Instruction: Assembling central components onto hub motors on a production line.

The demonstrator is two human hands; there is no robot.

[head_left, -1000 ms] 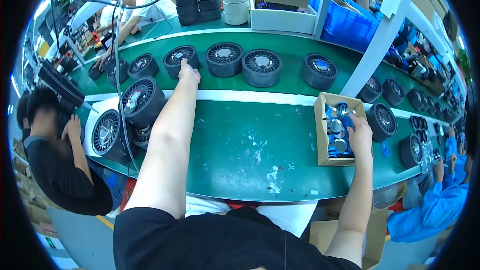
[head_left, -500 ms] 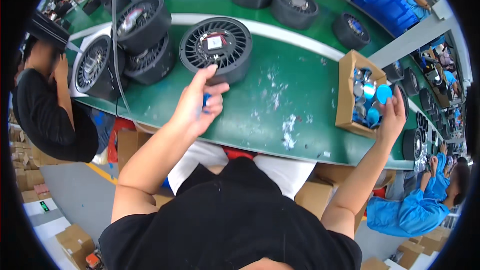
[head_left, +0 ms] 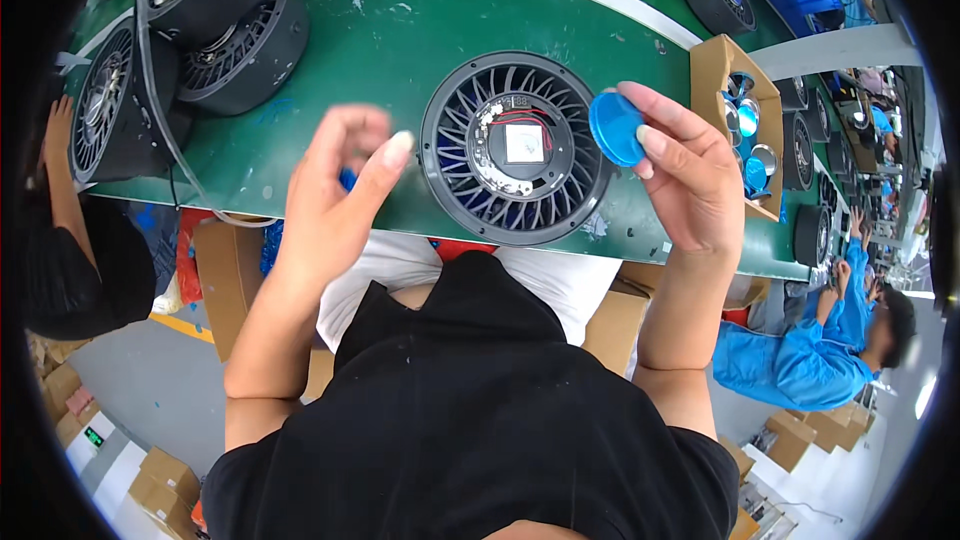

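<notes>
My right hand (head_left: 690,165) pinches a round blue cap (head_left: 617,130) between thumb and fingers, over the right rim of a black spoked wheel-shaped housing (head_left: 470,165). This housing lies face up in front of me, with a white square (head_left: 524,143), red wires and a round circuit board at its centre. My left hand (head_left: 340,180) is to the left of the housing, apart from it. Its fingers are curled and partly smeared, with a small blue piece (head_left: 347,179) showing among them; its exact kind is hard to make out.
A cardboard box (head_left: 708,90) of blue and silver caps stands on the green table (head_left: 350,30) at the right. Several black housings (head_left: 250,50) are stacked at the left, beside a hanging grey cable (head_left: 150,60). Two people (head_left: 790,350) (head_left: 85,260) sit at either side.
My right hand has lifted the blue cap from the box and carried it left to the housing. The housing now lies nearer me and flatter. My left hand has let go of its rim.
</notes>
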